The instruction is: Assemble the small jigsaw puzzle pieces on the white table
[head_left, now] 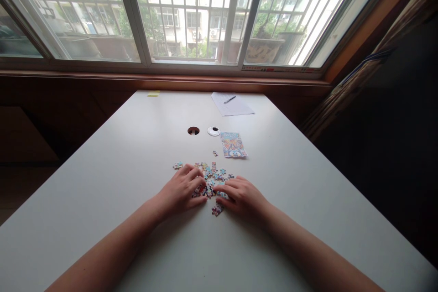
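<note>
One loose heap of small puzzle pieces (210, 177), too many and too blurred to count, lies mid-tabletop (294, 191) between two hands: the left hand (180, 191) and right hand (241, 197) rest palm-down on it, fingers lightly bent, and whether either pinches a piece is hidden. Single strays sit at the heap's edges (215, 153). Beyond lie one picture card (233, 144), one round cap (214, 131), one cable hole (193, 131), one paper sheet (232, 105) bearing one pen (229, 99), and one yellow note (153, 93).

Daylight pours through a wide barred window (191, 13) above a brown wooden sill (205, 83). The white bench (308, 182) stands against it, with a dark curtain (376, 68) at right.
</note>
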`<control>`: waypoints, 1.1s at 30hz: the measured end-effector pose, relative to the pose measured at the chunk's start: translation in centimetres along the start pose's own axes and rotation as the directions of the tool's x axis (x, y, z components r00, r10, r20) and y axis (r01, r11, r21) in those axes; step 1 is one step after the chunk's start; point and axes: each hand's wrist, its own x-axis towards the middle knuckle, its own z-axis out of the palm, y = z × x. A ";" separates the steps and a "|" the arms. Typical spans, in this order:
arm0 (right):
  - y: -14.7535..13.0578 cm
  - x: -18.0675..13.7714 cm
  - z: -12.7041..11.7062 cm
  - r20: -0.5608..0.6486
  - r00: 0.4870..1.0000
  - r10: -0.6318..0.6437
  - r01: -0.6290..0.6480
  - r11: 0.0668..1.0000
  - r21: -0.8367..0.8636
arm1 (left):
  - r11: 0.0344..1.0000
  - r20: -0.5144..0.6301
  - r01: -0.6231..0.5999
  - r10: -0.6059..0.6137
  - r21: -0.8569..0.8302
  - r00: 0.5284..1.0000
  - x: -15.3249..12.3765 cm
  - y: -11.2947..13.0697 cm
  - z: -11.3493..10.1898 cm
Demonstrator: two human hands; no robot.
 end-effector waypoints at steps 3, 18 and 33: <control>0.0 0.0 0.0 -0.003 1.000 -0.001 0.001 1.000 0.003 | 1.000 -0.006 -0.003 0.003 -0.013 1.000 0.0 -0.3 0.1; 0.2 -0.2 0.0 -0.020 1.000 0.019 -0.019 1.000 0.012 | 0.998 0.001 -0.007 0.007 -0.060 1.000 0.0 -0.7 -0.5; 0.4 -0.3 0.1 -0.007 1.000 0.017 -0.017 1.000 0.022 | 0.998 0.021 0.000 0.002 -0.056 1.000 0.0 -0.9 -0.3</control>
